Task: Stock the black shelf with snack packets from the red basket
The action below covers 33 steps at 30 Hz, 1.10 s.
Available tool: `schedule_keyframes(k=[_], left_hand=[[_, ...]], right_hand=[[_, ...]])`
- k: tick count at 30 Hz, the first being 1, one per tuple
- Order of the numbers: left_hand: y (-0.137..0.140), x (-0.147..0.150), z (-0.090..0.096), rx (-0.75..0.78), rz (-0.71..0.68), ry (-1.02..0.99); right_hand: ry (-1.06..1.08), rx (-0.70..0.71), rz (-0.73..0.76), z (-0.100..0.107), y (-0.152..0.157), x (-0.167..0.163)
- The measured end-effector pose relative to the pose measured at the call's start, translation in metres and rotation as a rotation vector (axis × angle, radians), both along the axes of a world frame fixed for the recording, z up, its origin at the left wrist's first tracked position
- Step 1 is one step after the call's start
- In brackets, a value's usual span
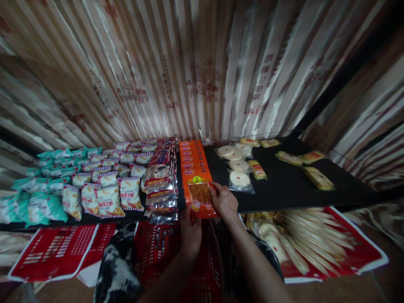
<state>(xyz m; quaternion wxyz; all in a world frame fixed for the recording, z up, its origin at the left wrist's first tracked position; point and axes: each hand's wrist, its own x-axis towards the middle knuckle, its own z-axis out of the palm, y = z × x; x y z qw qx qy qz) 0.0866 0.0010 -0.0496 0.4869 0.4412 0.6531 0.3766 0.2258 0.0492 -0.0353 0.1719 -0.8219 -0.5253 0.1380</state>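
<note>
An orange snack packet, with brown sticks showing in its window, lies at the front of an overlapping column of orange packets on a black shelf. My left hand pinches its near left corner. On its right edge, my right hand closes with thumb and fingers. Just left of the column is an overlapping row of dark red and silver packets. Clear bags of round white pieces and a small yellow packet lie to the right.
White bags with striped edges and teal bags fill the shelf's left side. Yellow packets lie farther right. Below stand red baskets, one holding long pale packets. A pleated printed curtain hangs behind.
</note>
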Motion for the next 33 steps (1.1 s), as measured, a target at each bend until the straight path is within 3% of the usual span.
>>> schedule_keyframes(k=[14,23,29,33], left_hand=[[-0.007,-0.001,0.016,0.024,-0.074,0.139],[-0.024,0.003,0.011,0.125,-0.080,0.169],[-0.044,-0.010,-0.001,0.363,-0.092,0.124],[-0.063,-0.030,-0.015,0.288,-0.245,0.100]], right_hand=[[-0.015,0.037,0.033,-0.001,-0.003,0.001],[0.045,0.143,0.052,-0.009,-0.002,0.003],[0.046,0.404,0.035,-0.017,-0.005,0.003],[0.089,0.629,0.060,-0.006,-0.014,-0.001]])
